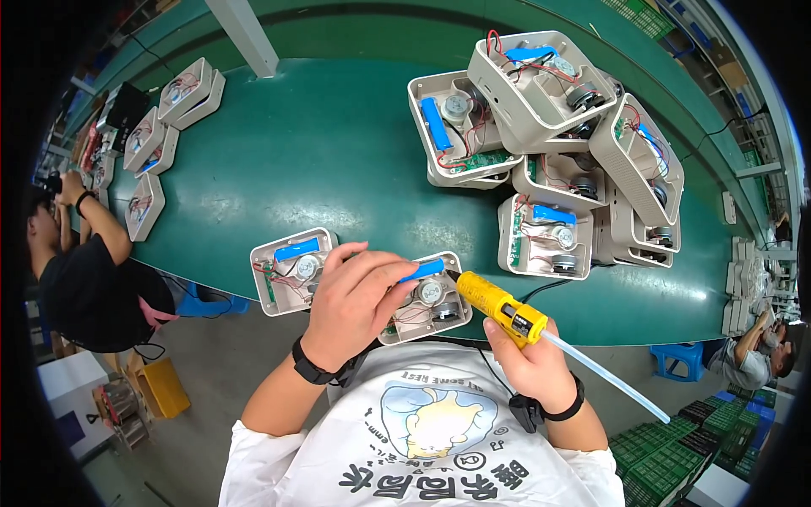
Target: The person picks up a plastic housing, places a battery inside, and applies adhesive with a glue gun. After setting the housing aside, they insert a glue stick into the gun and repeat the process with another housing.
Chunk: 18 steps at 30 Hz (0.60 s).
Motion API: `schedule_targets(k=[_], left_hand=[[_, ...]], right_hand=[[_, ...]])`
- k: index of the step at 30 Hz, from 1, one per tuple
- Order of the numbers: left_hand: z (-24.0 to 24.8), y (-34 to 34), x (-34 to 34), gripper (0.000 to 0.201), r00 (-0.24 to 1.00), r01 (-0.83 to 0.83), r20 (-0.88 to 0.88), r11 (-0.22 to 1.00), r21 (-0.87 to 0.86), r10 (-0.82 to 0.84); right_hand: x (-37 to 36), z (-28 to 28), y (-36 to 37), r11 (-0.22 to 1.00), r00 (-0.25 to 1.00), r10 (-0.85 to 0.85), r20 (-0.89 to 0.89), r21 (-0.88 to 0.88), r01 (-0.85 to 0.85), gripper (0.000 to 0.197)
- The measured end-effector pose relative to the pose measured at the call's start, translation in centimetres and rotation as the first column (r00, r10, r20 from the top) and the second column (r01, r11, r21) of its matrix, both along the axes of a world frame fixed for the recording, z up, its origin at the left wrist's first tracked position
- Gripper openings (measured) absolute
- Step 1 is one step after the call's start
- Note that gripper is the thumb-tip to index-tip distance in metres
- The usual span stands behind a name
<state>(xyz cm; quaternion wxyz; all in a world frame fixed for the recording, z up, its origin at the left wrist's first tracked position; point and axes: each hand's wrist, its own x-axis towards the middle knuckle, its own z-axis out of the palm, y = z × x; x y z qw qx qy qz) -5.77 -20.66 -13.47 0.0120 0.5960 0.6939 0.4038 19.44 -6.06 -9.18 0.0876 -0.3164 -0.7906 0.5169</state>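
Right hand (530, 359) clenched around yellow glue gun (500, 307), nozzle at blue cell (421, 270) in open casing (427, 297) on table edge. Left hand (355, 300) fingers pressing that casing. Second casing (291, 270) just left.

1. The left hand (359, 296) covers the left part of the open beige housing (427, 300) under it.
2. The glue gun (498, 308) nozzle tip at the housing is too small to judge contact.
3. Lower housings in the far-right pile (549, 144) are mostly hidden.
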Motion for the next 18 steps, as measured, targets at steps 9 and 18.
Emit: schedule_targets(k=[9,18], left_hand=[[-1.0,-0.1,0.4,0.027,0.995,-0.06,0.08,0.998,0.018,0.059],[-1.0,0.1,0.1,0.024,1.0,-0.018,0.017,0.998,0.067,0.017]], right_hand=[[0.3,-1.8,0.9,0.995,0.998,0.002,-0.062,-0.099,-0.008,0.018],[0.5,-1.0,1.6,0.949,1.0,-0.023,0.01,-0.313,0.025,0.035]])
